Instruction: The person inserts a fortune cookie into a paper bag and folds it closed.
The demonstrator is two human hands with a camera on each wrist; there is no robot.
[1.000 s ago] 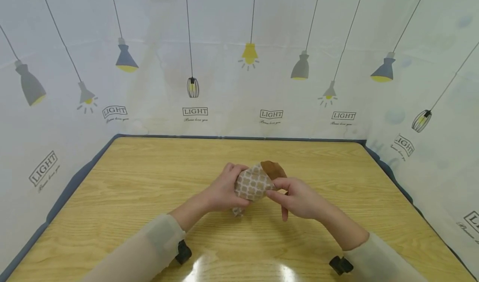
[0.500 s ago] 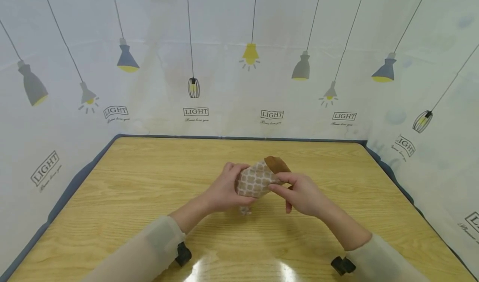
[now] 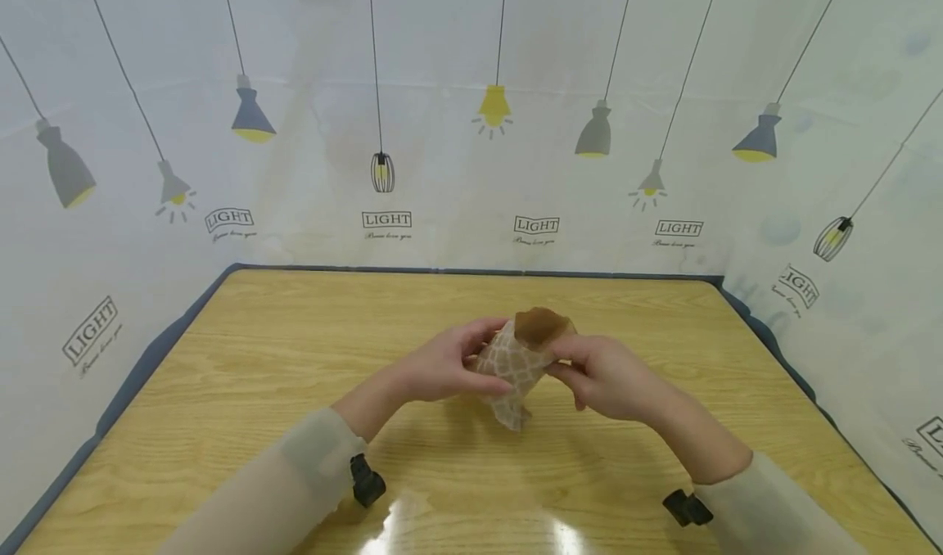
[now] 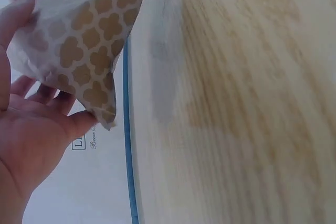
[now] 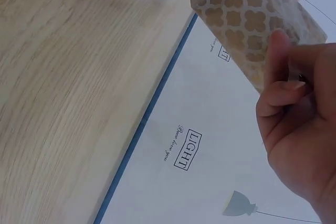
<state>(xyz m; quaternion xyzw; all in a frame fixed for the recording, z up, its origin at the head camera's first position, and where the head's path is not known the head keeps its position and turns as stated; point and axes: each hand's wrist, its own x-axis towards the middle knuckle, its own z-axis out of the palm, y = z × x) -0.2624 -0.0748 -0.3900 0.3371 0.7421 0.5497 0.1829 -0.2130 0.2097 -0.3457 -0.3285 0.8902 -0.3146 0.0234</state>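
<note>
A small brown paper bag [image 3: 512, 368] with a white lattice pattern is held over the table in the head view, its mouth up and gaping toward the right, plain brown inside. My left hand [image 3: 445, 367] is around its left side, thumb across the front and fingers behind. In the left wrist view the bag's creased lower end [image 4: 97, 51] sticks out past the left hand [image 4: 37, 135]. My right hand [image 3: 615, 379] pinches the rim at the right. The right wrist view has the thumb and curled fingers of the right hand [image 5: 302, 114] at the bag's edge.
The wooden table [image 3: 295, 326] has a dark blue edge strip [image 3: 435, 272]. Behind and beside it hangs a white curtain [image 3: 457, 170] printed with lamps and the word LIGHT. A black wrist device [image 3: 366, 481] sits at the left sleeve, another device [image 3: 688, 507] at the right.
The bag has turned more upright, its lower end swinging right and its mouth showing wider. My left hand's hold has loosened and shifted; my right hand has moved slightly right with the rim.
</note>
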